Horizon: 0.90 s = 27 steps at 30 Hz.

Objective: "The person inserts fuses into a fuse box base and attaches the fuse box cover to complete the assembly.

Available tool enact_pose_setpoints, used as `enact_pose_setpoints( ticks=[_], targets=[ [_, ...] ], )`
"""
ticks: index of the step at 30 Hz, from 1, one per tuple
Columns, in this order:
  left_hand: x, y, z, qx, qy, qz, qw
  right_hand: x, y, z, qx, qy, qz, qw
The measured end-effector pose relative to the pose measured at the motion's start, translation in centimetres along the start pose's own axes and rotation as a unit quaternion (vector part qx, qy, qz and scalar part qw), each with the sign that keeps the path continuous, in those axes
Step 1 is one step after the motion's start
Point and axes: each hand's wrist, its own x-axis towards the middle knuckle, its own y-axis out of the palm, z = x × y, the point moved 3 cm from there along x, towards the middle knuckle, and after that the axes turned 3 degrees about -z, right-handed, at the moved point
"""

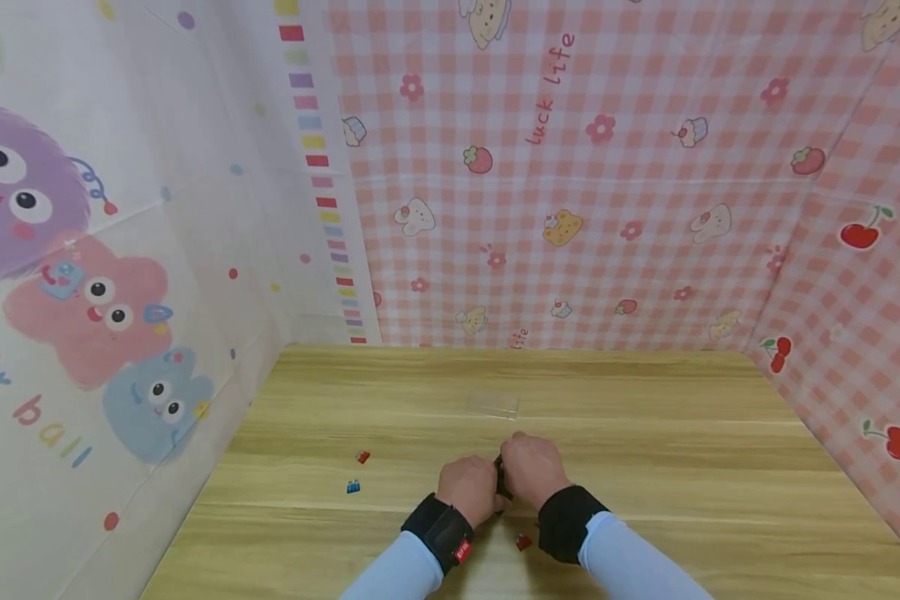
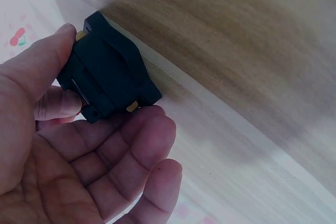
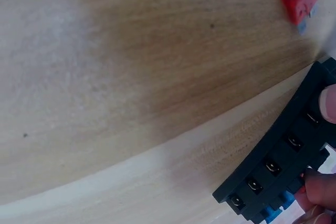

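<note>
A black fuse box [image 1: 502,482] is held between the two hands, low over the wooden table. My left hand [image 1: 468,490] grips it, thumb at one end and fingers beneath the other, as the left wrist view shows. In the right wrist view the fuse box [image 3: 278,156] has a row of slots with metal contacts, and blue blade fuses [image 3: 272,214] sit along its lower side. My right hand [image 1: 532,471] is curled at the box's other side. Its fingertips [image 3: 321,187] pinch a red blade fuse [image 3: 303,188], mostly hidden, against the box.
On the wooden table [image 1: 682,467], a loose red blade fuse [image 1: 523,542] lies between the forearms. Another red fuse [image 1: 363,457] and a blue fuse [image 1: 353,487] lie to the left. A clear plastic cover [image 1: 492,407] lies beyond the hands. Printed cloth [image 1: 570,183] walls the back and sides.
</note>
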Motion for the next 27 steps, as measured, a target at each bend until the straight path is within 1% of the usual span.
enact_pose_setpoints(
  ticks=[4, 11, 20, 27],
  targets=[
    [0.15, 0.18, 0.06, 0.001, -0.003, 0.001, 1.0000, -0.08, -0.07, -0.02, 0.007, 0.000, -0.005, 1.0000],
    [0.08, 0.05, 0.06, 0.009, 0.003, -0.011, 0.9999, -0.23, -0.30, 0.03, 0.007, -0.010, -0.020, 0.9997],
    [-0.08, -0.03, -0.01, 0.018, -0.004, -0.005, 0.9998, -0.35, -0.04, -0.12, 0.018, -0.003, -0.010, 0.9998],
    [-0.17, -0.31, -0.11, 0.018, -0.010, 0.000, 0.9998, -0.32, 0.09, -0.30, 0.022, -0.003, -0.012, 0.9997]
  ],
)
